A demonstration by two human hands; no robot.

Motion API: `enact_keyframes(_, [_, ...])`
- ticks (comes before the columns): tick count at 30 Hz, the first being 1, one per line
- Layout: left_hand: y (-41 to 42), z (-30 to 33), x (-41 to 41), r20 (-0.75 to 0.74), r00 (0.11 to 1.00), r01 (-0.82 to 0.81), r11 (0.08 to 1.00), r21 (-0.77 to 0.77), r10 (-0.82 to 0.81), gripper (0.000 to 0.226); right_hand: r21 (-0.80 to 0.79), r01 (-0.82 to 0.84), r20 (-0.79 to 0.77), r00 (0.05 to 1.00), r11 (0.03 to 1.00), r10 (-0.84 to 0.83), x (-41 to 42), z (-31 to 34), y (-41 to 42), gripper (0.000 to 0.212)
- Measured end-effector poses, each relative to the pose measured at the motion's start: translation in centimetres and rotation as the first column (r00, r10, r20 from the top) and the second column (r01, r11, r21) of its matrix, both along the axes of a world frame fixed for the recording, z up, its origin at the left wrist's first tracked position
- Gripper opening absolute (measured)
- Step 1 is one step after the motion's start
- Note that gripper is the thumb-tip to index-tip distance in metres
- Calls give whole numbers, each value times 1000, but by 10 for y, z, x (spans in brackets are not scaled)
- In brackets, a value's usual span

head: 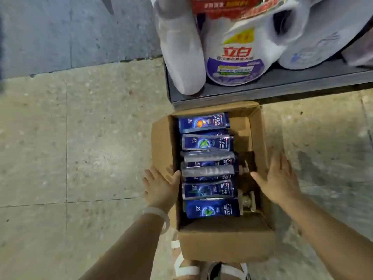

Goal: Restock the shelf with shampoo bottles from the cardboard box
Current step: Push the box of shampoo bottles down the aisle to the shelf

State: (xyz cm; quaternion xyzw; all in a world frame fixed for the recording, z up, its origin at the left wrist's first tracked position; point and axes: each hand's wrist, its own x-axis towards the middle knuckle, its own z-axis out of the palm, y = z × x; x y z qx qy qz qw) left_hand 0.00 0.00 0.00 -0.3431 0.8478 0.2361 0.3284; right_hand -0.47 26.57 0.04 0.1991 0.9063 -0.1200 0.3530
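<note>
An open cardboard box [222,243] stands on the floor below a dark shelf [282,85]. Several blue shampoo bottles [209,142] lie on their sides in a row inside it, pump tops to the right. My left hand [159,186] lies flat against the box's left flap, fingers straight, thumb over the rim. My right hand [278,178] rests spread on the right flap, thumb pointing into the box. Neither hand holds a bottle.
Large white detergent jugs [234,57] fill the low shelf right behind the box. Speckled stone floor tiles [80,148] spread to the left and right. My sandalled foot [187,269] shows just under the box's near wall.
</note>
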Motion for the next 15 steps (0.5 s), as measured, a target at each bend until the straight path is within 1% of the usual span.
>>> enact_keyframes(1, [-1,-15,-2,-41,993,-106,994,38,108,90,5,75,-1,997,997,-75,-1,-14,3,90])
enact_keyframes(3, [-3,-43,-10,-48,955,-285,948,144,294,84,-11,224,18,974,974,-224,-4,-38,9,88])
enact_keyframes(4, [-3,-53,-16,-9,939,-334,917,216,344,75,-49,312,66,949,949,-309,-7,-46,10,85])
enact_keyframes(5, [-4,-64,-19,6,933,-350,899,262,361,68,-91,392,93,919,915,-384,-8,-58,10,81])
enact_keyframes(6, [-3,-69,-23,35,922,-379,879,290,386,65,-116,467,124,883,877,-454,-8,-66,9,78])
enact_keyframes(8, [-2,-82,-29,50,898,-431,847,311,438,68,-149,548,103,837,823,-538,-7,-79,10,75])
enact_keyframes(10, [-2,-94,-33,35,901,-424,857,293,433,68,-152,587,57,808,795,-586,-8,-88,10,71])
enact_keyframes(12, [2,-102,-35,23,923,-378,895,239,384,63,-140,600,36,798,788,-601,-10,-92,8,68])
enact_keyframes(15, [4,-108,-37,25,969,-248,962,111,247,45,-36,517,1,856,855,-517,-12,-93,6,61])
